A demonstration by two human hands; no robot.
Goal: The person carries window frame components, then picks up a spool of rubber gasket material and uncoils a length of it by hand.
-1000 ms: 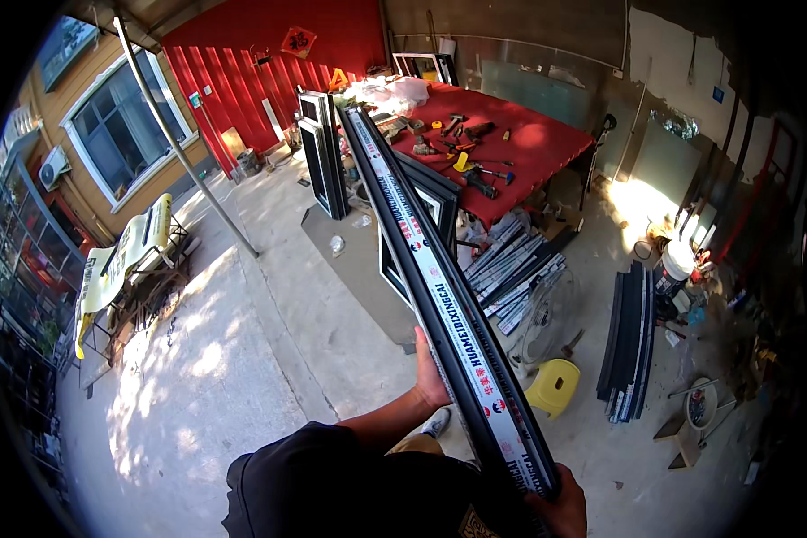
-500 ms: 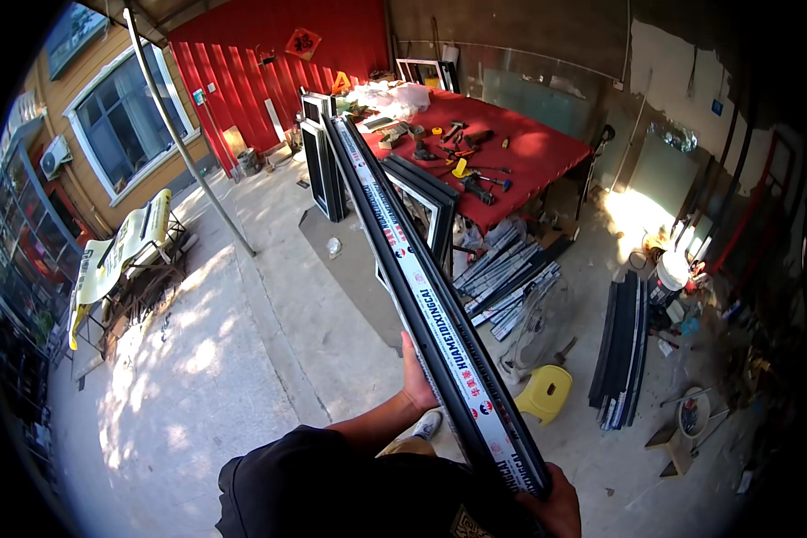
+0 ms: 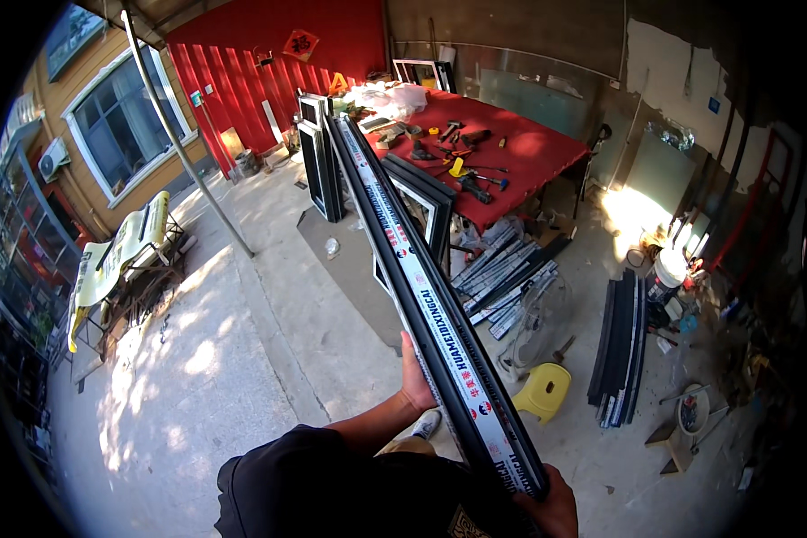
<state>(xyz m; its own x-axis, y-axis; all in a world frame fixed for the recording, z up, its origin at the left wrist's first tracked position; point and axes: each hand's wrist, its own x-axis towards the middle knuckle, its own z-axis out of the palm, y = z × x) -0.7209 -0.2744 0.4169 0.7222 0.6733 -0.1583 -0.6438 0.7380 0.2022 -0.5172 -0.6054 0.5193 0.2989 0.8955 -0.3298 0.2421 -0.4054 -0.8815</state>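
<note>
A long black window-frame profile (image 3: 435, 309), with printed white protective film along its face, slants from near my body up toward the red table. My left hand (image 3: 414, 378) grips its left edge about two-thirds of the way down, the fingers partly hidden behind it. Around the near end, at the lower right, my right hand (image 3: 551, 507) is closed. Beyond the profile a dark window frame (image 3: 424, 202) leans against the table's side, and other black frames (image 3: 318, 170) stand upright to the left of the far end.
Hand tools (image 3: 471, 184) lie on the red-covered table (image 3: 538, 134). Beneath it are piled profile offcuts (image 3: 511, 273). A yellow stool (image 3: 544, 392) and a bundle of dark strips (image 3: 619, 350) are to the right. A slanted pole (image 3: 188, 152) and a covered bench (image 3: 125, 255) stand left.
Both hands keep their hold on the window-frame profile, which is nearly still. The surroundings have shifted very slightly left in the view.
</note>
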